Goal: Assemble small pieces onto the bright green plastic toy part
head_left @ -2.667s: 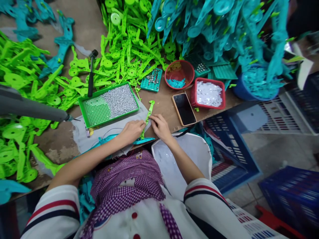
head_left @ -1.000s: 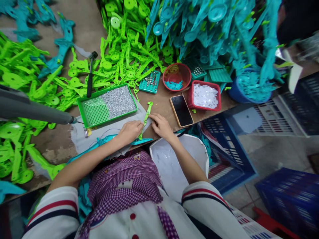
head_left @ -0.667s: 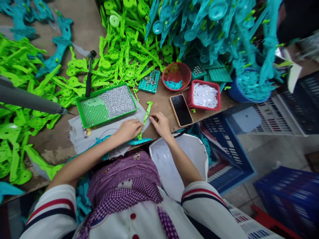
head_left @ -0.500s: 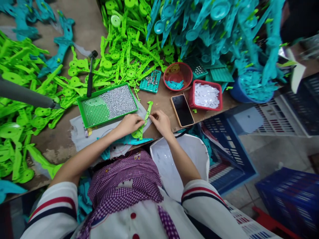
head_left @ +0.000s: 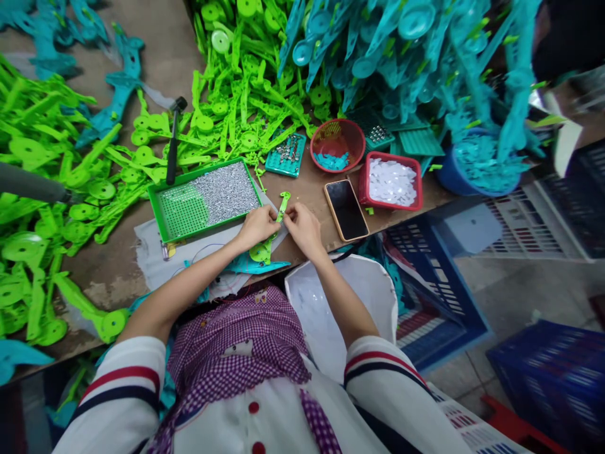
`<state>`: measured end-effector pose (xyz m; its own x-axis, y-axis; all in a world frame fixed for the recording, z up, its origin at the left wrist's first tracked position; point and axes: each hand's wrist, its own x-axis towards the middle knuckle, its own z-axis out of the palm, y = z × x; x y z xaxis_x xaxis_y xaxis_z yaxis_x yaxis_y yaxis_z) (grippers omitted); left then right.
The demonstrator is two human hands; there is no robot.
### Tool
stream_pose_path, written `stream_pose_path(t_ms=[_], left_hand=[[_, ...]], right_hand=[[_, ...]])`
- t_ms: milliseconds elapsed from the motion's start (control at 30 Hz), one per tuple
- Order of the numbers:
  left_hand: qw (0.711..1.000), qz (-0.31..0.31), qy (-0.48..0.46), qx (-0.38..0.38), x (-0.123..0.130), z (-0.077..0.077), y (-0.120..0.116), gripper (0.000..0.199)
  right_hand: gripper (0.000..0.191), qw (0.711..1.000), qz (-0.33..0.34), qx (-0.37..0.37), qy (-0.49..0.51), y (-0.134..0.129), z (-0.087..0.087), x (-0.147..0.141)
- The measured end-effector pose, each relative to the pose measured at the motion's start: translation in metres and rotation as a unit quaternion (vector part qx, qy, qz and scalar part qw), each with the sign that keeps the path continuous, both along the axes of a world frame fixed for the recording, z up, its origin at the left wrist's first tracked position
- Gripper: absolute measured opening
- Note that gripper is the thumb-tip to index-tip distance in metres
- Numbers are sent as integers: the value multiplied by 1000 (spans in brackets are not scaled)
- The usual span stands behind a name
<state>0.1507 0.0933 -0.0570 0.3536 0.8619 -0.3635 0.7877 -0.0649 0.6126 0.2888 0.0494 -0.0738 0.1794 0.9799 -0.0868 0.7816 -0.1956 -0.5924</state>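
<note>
A long lime-green plastic part (head_left: pixel 261 252) with a rounded wide end lies in front of me, its narrow end pointing away. Under its near end is a teal plastic piece (head_left: pixel 265 267), resting at the table edge on a grey cloth (head_left: pixel 154 252). My left hand (head_left: pixel 258 228) is closed, thumb and fingertips pinching at the middle of the green part. From the other side my right hand (head_left: pixel 304 232) meets it, its fingers pinched together close to the left fingertips. Whatever small thing is between the right fingers is hidden.
A green tray (head_left: pixel 158 221) of small metal pieces stands left, with a hammer (head_left: pixel 172 142) behind. Rightward are a phone (head_left: pixel 346 210), a red basket (head_left: pixel 416 200) of white pieces and a red bowl (head_left: pixel 338 129). Green parts (head_left: pixel 227 120) and teal parts (head_left: pixel 378 57) are piled behind.
My left hand has slid forward and right along the green part, closer to my right fingertips. The right hand has barely shifted, turning slightly inward. The green part stays in place.
</note>
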Motion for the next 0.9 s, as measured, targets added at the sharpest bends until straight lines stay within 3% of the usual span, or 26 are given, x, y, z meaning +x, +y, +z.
stream_pose_path(t_ms=[100, 233, 400, 600, 767, 900], left_hand=[[1000, -11, -21, -2, -3, -4, 1, 15], [997, -53, -62, -2, -21, -7, -2, 20], [990, -128, -55, 35, -52, 4, -23, 26], [989, -126, 25, 67, -69, 10, -50, 24], [990, -126, 18, 60, -70, 7, -47, 19], [988, -126, 54, 75, -67, 11, -46, 20]], right_hand=[[27, 989, 84, 116, 27, -26, -8, -2], [33, 979, 170, 110, 36, -45, -16, -3], [31, 979, 191, 77, -12, -41, -15, -6], [32, 978, 181, 98, -15, -45, -12, -11], [28, 971, 217, 94, 20, -47, -10, -18], [26, 974, 209, 71, 55, -42, -8, -17]])
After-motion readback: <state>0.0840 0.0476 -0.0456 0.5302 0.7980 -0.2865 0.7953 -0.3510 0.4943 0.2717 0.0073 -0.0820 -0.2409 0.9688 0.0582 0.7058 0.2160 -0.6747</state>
